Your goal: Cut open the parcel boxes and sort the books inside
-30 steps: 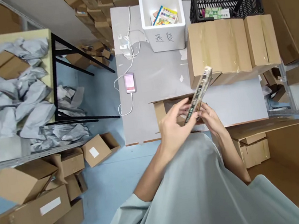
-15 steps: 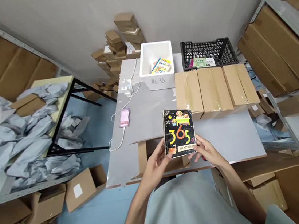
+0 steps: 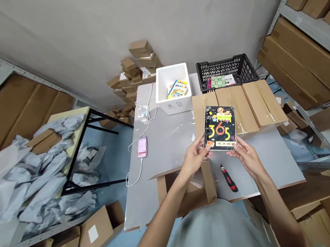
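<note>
A black-covered book [image 3: 219, 128] with a large "365" in coloured digits is held up between both hands, cover towards me. My left hand [image 3: 195, 154] grips its lower left corner, thumb on the front. My right hand [image 3: 246, 154] pinches the lower right corner. Below the book, a red and black utility knife [image 3: 229, 179] lies on the grey table [image 3: 167, 139]. An open cardboard box [image 3: 208, 180] sits at the table's front edge, partly behind my left forearm; its inside is mostly hidden.
Behind the book stand taped cardboard boxes [image 3: 261, 100]. A white foam box [image 3: 175, 106] and a black crate [image 3: 226, 65] hold books at the back. A phone-like pink device [image 3: 142, 147] lies with white cables on the left. Grey parcels [image 3: 46, 167] cover a side table.
Both hands have carried the book to the right and raised it away from the open box, in front of the taped boxes. The utility knife is now fully visible.
</note>
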`<action>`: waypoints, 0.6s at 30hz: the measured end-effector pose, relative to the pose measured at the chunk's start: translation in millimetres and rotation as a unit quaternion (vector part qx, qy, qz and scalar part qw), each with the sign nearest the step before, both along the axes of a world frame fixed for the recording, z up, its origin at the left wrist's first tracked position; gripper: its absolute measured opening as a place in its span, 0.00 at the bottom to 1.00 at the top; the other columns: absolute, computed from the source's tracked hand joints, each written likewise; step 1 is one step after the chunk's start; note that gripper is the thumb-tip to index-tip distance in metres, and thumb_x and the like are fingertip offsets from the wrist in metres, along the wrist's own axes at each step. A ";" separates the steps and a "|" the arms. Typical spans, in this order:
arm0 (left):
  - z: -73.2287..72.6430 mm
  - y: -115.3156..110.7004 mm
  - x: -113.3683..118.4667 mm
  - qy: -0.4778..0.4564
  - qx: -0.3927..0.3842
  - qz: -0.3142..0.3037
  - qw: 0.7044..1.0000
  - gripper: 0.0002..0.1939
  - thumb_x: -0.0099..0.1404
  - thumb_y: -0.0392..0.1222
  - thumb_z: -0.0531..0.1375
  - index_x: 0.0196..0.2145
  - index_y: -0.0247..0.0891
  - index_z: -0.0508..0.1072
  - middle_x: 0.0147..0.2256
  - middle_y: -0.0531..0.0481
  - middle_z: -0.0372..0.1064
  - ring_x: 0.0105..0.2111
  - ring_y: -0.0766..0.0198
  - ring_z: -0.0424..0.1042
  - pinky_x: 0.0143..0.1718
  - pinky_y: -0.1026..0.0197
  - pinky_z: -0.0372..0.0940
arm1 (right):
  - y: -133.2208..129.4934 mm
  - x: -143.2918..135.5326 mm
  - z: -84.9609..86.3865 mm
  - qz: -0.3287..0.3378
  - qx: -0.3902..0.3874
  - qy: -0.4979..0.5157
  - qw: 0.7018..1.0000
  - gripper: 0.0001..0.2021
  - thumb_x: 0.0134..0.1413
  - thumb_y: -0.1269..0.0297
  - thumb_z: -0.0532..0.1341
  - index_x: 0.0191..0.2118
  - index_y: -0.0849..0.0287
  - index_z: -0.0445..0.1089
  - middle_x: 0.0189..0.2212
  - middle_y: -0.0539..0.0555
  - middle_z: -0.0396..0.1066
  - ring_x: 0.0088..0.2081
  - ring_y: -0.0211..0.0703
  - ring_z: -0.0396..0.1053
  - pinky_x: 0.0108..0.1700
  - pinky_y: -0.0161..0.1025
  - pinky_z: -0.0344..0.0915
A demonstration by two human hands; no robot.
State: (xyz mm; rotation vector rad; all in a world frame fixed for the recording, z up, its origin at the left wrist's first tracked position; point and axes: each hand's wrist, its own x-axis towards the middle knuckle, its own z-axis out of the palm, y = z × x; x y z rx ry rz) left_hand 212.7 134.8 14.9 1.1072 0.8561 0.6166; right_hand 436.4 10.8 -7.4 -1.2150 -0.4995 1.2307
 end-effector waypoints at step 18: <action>9.0 67.2 -95.2 0.214 0.172 0.125 0.953 0.42 0.61 0.72 0.72 0.62 0.39 0.81 0.71 0.34 0.74 0.74 0.35 0.70 0.79 0.38 0.60 | 53.4 54.6 -52.2 0.034 -0.044 -0.115 0.992 0.35 0.51 0.32 0.79 0.53 0.58 0.84 0.54 0.66 0.86 0.48 0.56 0.86 0.62 0.60 0.80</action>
